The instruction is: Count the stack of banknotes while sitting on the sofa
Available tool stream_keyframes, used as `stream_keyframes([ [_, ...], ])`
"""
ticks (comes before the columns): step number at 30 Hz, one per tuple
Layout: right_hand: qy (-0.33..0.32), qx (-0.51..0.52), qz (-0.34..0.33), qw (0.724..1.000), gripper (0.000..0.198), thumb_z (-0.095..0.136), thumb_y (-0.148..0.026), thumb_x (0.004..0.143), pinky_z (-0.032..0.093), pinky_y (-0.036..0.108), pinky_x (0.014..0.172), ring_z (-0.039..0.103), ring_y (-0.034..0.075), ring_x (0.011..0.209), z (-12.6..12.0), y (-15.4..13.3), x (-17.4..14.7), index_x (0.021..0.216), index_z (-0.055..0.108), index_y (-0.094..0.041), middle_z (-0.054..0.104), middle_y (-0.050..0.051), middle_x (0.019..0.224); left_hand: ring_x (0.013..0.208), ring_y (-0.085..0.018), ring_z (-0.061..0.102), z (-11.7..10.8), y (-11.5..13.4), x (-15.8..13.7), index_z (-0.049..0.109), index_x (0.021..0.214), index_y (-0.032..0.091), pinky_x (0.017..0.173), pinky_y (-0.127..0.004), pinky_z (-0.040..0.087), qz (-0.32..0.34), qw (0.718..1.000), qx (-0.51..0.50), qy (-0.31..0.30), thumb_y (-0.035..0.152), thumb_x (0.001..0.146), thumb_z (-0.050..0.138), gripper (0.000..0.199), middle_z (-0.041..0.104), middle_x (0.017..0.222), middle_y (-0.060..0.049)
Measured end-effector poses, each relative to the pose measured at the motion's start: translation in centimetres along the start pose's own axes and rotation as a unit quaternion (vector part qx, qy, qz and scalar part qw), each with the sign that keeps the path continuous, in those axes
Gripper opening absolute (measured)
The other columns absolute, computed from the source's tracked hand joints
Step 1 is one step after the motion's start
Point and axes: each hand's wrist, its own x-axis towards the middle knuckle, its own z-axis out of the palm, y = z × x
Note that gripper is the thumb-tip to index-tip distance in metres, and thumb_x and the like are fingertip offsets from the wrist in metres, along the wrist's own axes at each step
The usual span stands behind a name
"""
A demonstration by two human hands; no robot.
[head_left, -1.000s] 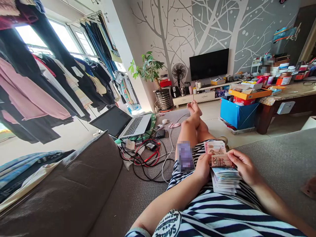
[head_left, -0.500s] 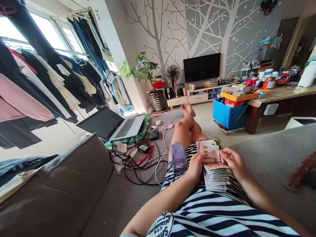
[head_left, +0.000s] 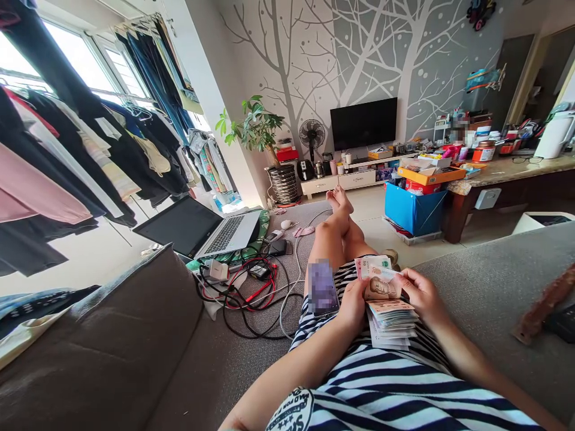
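My left hand [head_left: 353, 305] is closed on the left side of some banknotes [head_left: 381, 288], its thumb lying over the front brown note. On the other side, my right hand [head_left: 417, 290] pinches the upper right corner of that brown note between thumb and fingers. Pink and green-marked notes show behind it. Below the hands, a fanned stack of banknotes [head_left: 392, 326] hangs over my striped clothing in my lap. A purple phone-like slab [head_left: 326, 287], partly blurred out, lies on my thigh left of my left hand.
Left of my legs, tangled cables [head_left: 251, 299] and an open laptop [head_left: 229, 236] rest on the grey sofa [head_left: 485, 275]. A blue box [head_left: 415, 209] stands beyond it, beside a cluttered table [head_left: 507, 170]. A dark brown object [head_left: 545, 305] lies at the far right.
My right hand has moved slightly left and now grips the brown note's corner, which bends over and uncovers more of the notes behind. The whole view has shifted a little.
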Motion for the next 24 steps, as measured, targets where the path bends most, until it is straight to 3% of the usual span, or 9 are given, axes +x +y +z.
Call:
stream_keyframes([
  [6, -0.022, 0.004, -0.005, 1.000, 0.053, 0.059, -0.071, 0.090, 0.035, 0.027, 0.054, 0.043, 0.016, 0.058, -0.1, -1.0, -0.5, 0.069, 0.057, -0.023, 0.047, -0.002, 0.060, 0.085, -0.030, 0.070, -0.4, -0.4, 0.4, 0.078, 0.075, 0.016, 0.085, -0.039, 0.052, 0.012, 1.000, 0.011, 0.018, 0.046, 0.066, 0.077, 0.031, 0.078, 0.078, -0.008],
  [14, -0.025, 0.033, 0.006, 0.999, 0.048, 0.062, -0.067, 0.089, 0.036, 0.027, 0.054, 0.045, 0.016, 0.057, 0.0, -1.3, -0.6, 0.072, 0.062, -0.023, 0.047, -0.003, 0.060, 0.079, -0.027, 0.066, -0.3, -0.3, 0.1, 0.073, 0.066, 0.018, 0.081, -0.038, 0.051, 0.022, 0.997, 0.052, 0.044, 0.045, 0.068, 0.074, 0.027, 0.075, 0.073, -0.006],
  [24, -0.025, 0.034, 0.006, 0.999, 0.045, 0.063, -0.065, 0.089, 0.038, 0.027, 0.053, 0.046, 0.016, 0.056, 0.0, -1.5, -0.6, 0.075, 0.062, -0.023, 0.050, -0.003, 0.060, 0.083, -0.028, 0.068, -0.9, -1.1, 0.5, 0.077, 0.075, 0.015, 0.085, -0.039, 0.052, 0.014, 0.999, 0.031, 0.023, 0.046, 0.070, 0.075, 0.031, 0.076, 0.077, -0.008],
])
